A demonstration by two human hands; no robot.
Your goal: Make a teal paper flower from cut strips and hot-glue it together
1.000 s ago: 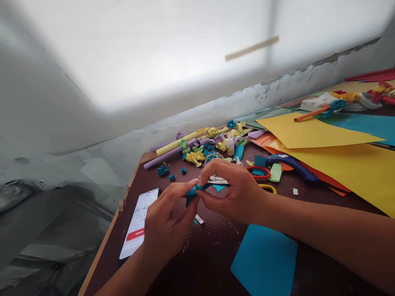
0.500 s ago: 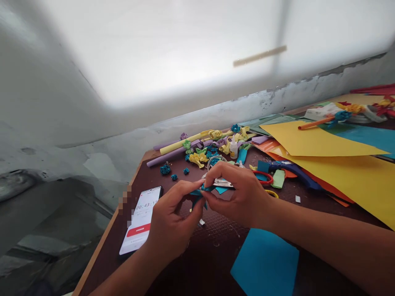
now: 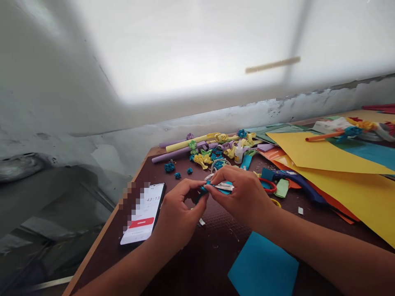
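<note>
Between my two hands is a small folded piece of blue paper [image 3: 203, 189], partly hidden by the fingers. My left hand [image 3: 179, 211] pinches it from the left with thumb and forefinger. From the other side, my right hand [image 3: 239, 191] grips its upper right edge between fingertips and thumb. Below my right wrist, a flat blue paper sheet [image 3: 265, 263] lies on the dark tabletop. Just beyond the hands are small blue paper flowers [image 3: 169, 166] and a roll of clear tape [image 3: 221, 164], partly covered.
A phone [image 3: 143, 218] with a timer lies left, near the table edge. Behind are rolled paper tubes [image 3: 179, 153], yellow paper flowers [image 3: 202, 159] and a glue bottle [image 3: 238, 154]. Red-handled scissors [image 3: 269, 186] and yellow sheets [image 3: 327, 154] lie to the right.
The view has shifted slightly, so most table items appear farther right. The blue paper's loose flaps, which stuck out below my fingers, now look more gathered. Both hands keep their pinch.
</note>
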